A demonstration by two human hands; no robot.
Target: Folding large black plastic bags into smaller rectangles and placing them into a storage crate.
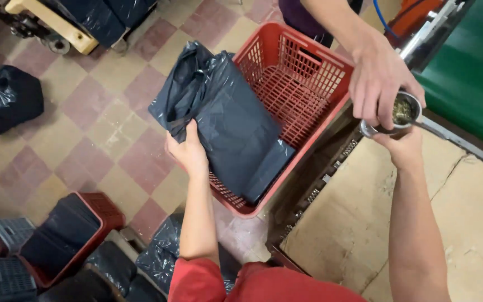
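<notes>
The left hand (188, 152) grips the dark bag (225, 120) draped over the red crate's (339, 72) near-left rim, while the right hand (403, 146), well right, closes on a metal cup (402, 112) that another person's hand (381, 78) also holds.

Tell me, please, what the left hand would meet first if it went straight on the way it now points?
Most likely the dark plastic bag: the left hand already grips its edge, fingers pointing into it. Behind lies the red crate, though depth is unclear.
</notes>
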